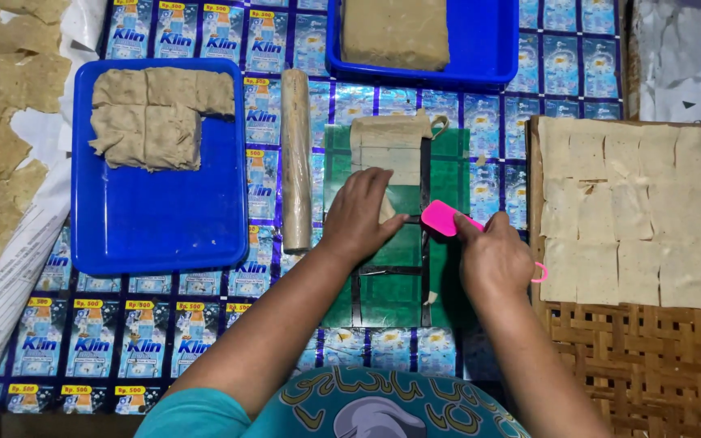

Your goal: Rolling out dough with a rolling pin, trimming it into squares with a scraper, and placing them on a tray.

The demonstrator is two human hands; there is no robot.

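Left hand (pixel 360 212) lies palm-down w/ fingers together, flat on the lower end of a thin dough sheet (pixel 391 148); sheet sits on a green mat (pixel 391 292) at centre of table and runs up and away from the fingertips, its near edge under them. Right hand (pixel 492 258) is closed round a pink cutter (pixel 441 217), thumb and fingers clamped on its handle; cutter head pokes out left of the fingers, just beside the sheet's lower right corner, approx. touching the mat. Rolling pin (pixel 295 158) lies lengthwise just left of the mat, near left wrist. Left blue tray (pixel 164 235) holds folded dough; a second blue tray (pixel 488 49) at top holds a dough block. Cut squares (pixel 634 211) lie in rows on a woven mat (pixel 651 365) at right, near right hand.
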